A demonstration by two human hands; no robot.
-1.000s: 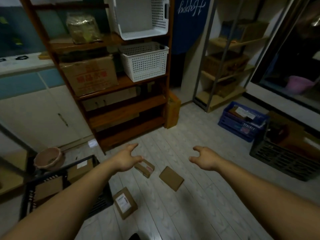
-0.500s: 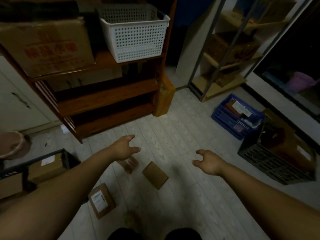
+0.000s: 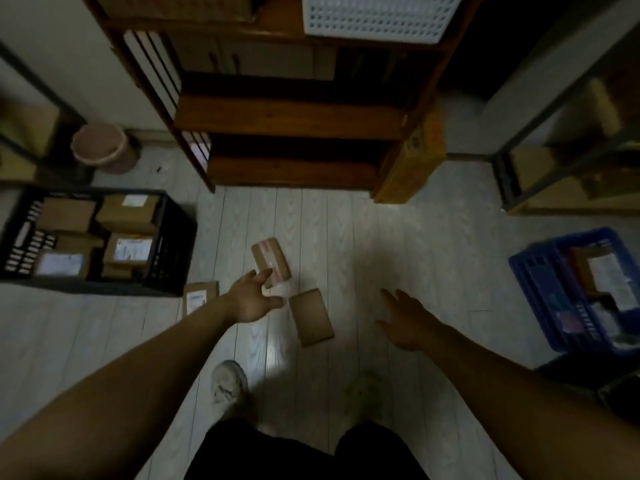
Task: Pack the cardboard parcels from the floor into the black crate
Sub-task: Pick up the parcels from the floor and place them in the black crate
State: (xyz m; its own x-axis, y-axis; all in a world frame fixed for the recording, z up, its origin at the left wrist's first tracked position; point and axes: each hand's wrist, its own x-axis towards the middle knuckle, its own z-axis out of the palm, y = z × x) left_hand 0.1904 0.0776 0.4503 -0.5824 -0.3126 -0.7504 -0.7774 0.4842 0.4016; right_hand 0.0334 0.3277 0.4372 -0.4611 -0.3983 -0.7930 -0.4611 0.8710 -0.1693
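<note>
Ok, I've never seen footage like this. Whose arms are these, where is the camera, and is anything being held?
No machine here: a person wears one wide-angle camera on the head, looking down, so everything is seen from their side. The left hand hangs with spread fingers over the near end of a taped parcel; whether it touches is unclear. The right hand is open and empty. On the floor lie also a plain parcel and a labelled parcel beside the black crate, which already holds several boxes. A blue crate stands at the right.
</note>
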